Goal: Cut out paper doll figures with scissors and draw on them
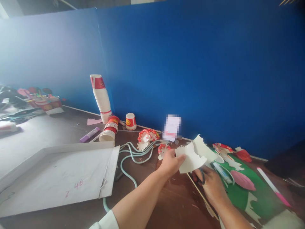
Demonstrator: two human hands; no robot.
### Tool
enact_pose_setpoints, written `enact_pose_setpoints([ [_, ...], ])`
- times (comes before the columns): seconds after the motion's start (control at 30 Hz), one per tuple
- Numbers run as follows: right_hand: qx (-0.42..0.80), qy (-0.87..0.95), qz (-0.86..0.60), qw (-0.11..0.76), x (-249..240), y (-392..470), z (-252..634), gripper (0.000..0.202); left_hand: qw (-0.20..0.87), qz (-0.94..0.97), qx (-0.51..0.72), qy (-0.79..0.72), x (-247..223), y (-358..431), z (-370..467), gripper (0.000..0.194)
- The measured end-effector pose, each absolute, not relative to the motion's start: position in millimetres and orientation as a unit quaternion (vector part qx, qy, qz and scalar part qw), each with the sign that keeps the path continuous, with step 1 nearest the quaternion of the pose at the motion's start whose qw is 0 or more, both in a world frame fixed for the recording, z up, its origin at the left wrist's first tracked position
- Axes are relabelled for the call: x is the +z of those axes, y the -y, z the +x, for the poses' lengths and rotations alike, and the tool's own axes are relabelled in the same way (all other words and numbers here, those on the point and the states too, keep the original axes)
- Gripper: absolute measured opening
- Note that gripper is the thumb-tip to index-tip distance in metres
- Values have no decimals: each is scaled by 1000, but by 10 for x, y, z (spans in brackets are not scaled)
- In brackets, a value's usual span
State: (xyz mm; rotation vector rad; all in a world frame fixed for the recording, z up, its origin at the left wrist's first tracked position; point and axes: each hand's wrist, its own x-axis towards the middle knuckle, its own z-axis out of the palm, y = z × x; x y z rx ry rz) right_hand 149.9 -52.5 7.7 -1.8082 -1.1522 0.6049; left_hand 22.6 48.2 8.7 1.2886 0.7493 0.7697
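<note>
My left hand (171, 163) pinches the left edge of a piece of white paper (190, 159) with a jagged, cut outline. To its right, my right hand (208, 181) is closed around the dark handles of a pair of scissors (202, 176), whose blades are hidden by the paper. Another curved white piece (204, 149) rises just behind the held paper. Below the hands, thin wooden sticks (202, 195) lie on the brown table (176, 203).
At the left lies a white cardboard tray (59, 178), with a pale blue cable (126, 173) beside it. Stacked paper cups (102, 98) stand near the blue partition (190, 63). Green sheet (264, 197), pink cutout (243, 180) and a marker (273, 186) lie at the right.
</note>
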Motion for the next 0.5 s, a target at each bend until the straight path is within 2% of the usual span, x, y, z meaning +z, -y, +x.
enact_pose_setpoints([
  [0.5,279,452,-706,468,-60,532,1588,23,674,584,326,-313,89,-426,243,29],
])
